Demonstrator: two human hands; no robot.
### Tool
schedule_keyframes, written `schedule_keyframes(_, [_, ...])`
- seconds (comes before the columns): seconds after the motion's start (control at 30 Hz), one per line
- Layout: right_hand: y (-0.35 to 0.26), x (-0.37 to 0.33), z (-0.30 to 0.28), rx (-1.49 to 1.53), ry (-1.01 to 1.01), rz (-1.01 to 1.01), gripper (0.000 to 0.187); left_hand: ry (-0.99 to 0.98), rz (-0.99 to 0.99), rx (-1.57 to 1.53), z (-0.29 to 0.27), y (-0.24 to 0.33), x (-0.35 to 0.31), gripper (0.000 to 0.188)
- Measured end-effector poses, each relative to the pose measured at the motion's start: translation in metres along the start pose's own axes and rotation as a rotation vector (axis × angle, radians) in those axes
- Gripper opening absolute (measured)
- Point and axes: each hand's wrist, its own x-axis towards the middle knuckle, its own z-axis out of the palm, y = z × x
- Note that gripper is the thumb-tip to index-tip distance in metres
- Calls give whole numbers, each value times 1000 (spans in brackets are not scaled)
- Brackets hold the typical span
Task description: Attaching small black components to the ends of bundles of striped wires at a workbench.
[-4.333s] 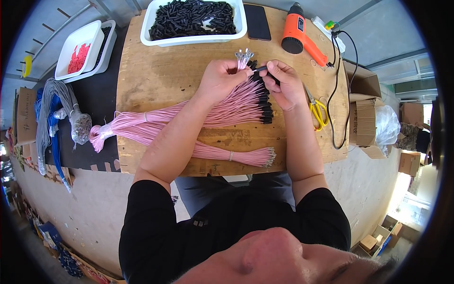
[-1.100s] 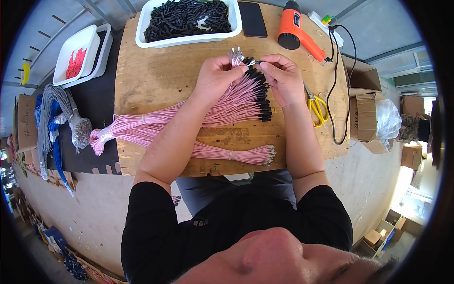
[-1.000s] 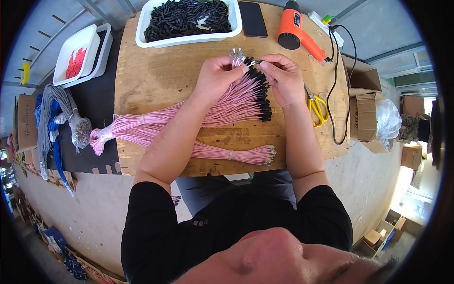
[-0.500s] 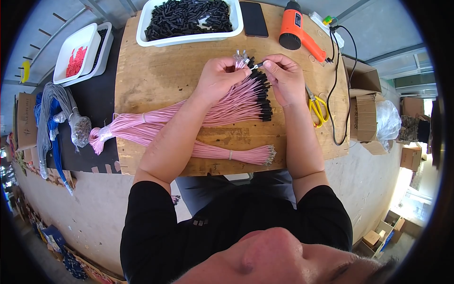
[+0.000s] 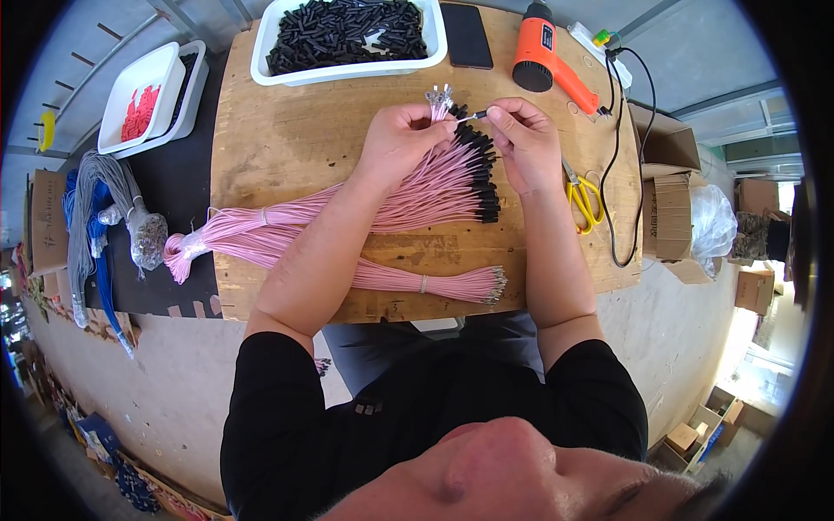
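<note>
Over the far edge of the fan of pink wires (image 5: pixel 417 193), the left hand (image 5: pixel 407 139) has thumb and forefinger pressed together on one wire (image 5: pixel 464 121), with a cluster of metal tips (image 5: pixel 440 95) poking up behind them. The right hand (image 5: pixel 524 143) pinches a black sleeve (image 5: pixel 481 115) between thumb and forefinger, just above the fan's capped ends. Half a second ago the metal tip showed plainly between the hands; now a longer stretch of wire shows and the sleeve meets its end, so the sleeve has probably begun to go on; how far is too small to tell. On the fan's near side lies a tied bundle (image 5: pixel 434 285); to its right, yellow scissors (image 5: pixel 589 208); beyond it, a white tray (image 5: pixel 347 77) of sleeves; beyond and rightward, an orange heat gun (image 5: pixel 533 56).
</note>
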Motion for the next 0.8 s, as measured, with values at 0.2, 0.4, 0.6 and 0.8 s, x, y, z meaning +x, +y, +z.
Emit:
schedule_keyframes(0.2, [-3, 2, -6, 148, -92, 160, 20, 2, 22, 46, -4, -4, 2, 10])
schedule_keyframes(0.4, [1, 3, -8, 198, -125, 194, 20, -25, 15, 48, -4, -4, 1, 9])
schedule_keyframes(0.6, [-2, 1, -4, 195, -133, 218, 18, -52, 14, 38, -4, -3, 0, 9])
schedule_keyframes(0.8, [2, 0, -3, 187, -131, 207, 14, -57, 15, 46, -4, -2, -1, 11])
